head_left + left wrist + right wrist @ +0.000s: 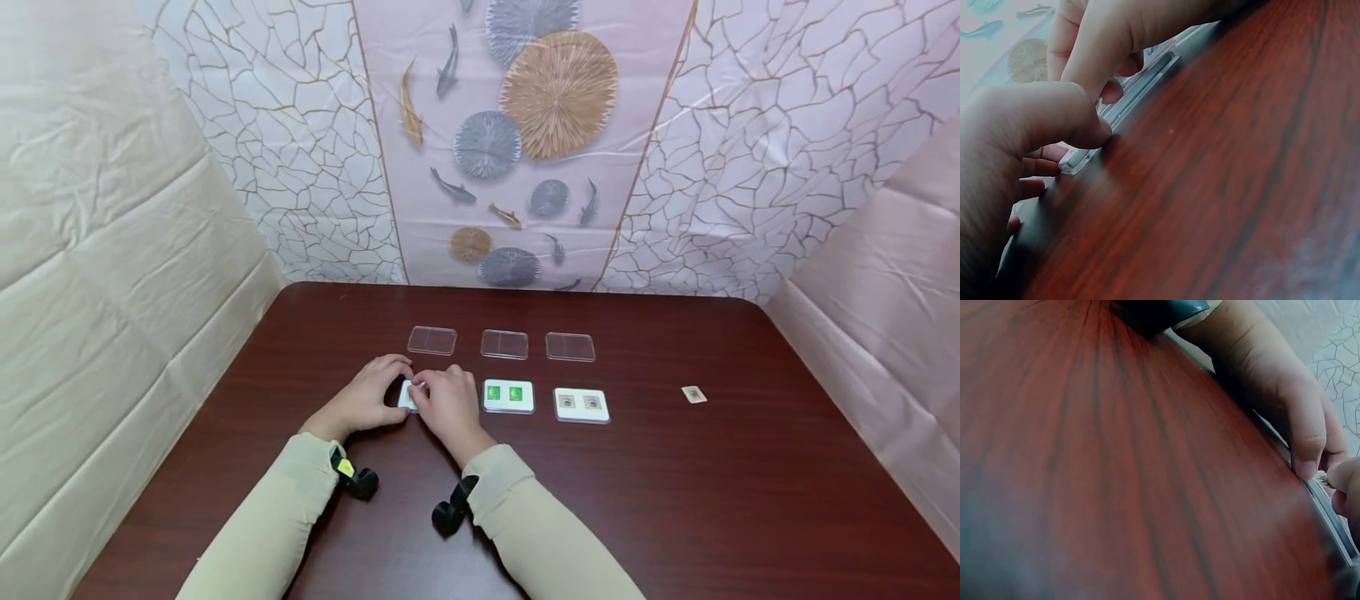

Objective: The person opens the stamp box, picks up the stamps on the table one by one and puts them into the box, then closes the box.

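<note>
A flat clear case with a white insert [406, 398] lies on the table, leftmost in its row. My left hand [367, 398] grips it around its left end, thumb at the near edge and fingers at the far side. Over the same case, my right hand [452, 406] pinches a small stamp-like piece [1323, 479] at its fingertips; most of that piece is hidden by the fingers. In the left wrist view, the case's edge [1072, 164] shows beside the left thumb, and the right fingertips are right at its top.
To the right sit a case with two green stamps [508, 397] and another with two greyish stamps [582, 405]. Three clear lids, the left [432, 340], middle [505, 344] and right [570, 347], lie behind. One loose stamp [693, 394] lies farther right on the table [675, 500].
</note>
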### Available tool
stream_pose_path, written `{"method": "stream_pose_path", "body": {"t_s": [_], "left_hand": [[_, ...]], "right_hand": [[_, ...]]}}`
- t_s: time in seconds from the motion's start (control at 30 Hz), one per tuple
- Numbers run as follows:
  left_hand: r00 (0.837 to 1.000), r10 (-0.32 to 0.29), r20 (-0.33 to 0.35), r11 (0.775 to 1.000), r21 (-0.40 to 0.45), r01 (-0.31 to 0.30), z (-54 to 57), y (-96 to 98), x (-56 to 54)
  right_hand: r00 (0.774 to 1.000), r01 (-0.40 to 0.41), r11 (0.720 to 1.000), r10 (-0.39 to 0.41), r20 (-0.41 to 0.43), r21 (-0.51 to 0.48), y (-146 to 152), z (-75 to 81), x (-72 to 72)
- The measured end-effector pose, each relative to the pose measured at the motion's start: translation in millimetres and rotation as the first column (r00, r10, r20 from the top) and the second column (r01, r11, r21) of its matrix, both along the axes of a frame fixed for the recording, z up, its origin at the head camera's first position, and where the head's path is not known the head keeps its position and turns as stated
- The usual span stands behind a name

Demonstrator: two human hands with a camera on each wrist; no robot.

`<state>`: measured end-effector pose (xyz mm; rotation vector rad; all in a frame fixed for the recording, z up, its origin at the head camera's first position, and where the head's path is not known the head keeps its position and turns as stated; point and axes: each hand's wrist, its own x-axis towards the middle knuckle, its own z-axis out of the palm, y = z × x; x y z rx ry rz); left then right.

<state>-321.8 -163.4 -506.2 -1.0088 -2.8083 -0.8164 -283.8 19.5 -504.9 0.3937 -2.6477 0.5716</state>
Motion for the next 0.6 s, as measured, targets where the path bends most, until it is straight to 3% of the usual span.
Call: {"method": "stream_pose_path", "body": {"t_s": [0.27,0.6], "left_hand": [[1.000,-0.004,0.002,1.000,0.013,0.004,2.8,1.6,2.1],[1.000,-0.003,0.005,1.000,0.003,0.003,1.5,-0.3,0.4]], "right_hand": [[0.998,0.049,0.999,-0.050,-0.032,-0.004,-7.4,-3.9,-5.5],[0.997,0.071,0.994,-0.069,-0.034,0.081,-10.0,-4.4,-5.8]]}}
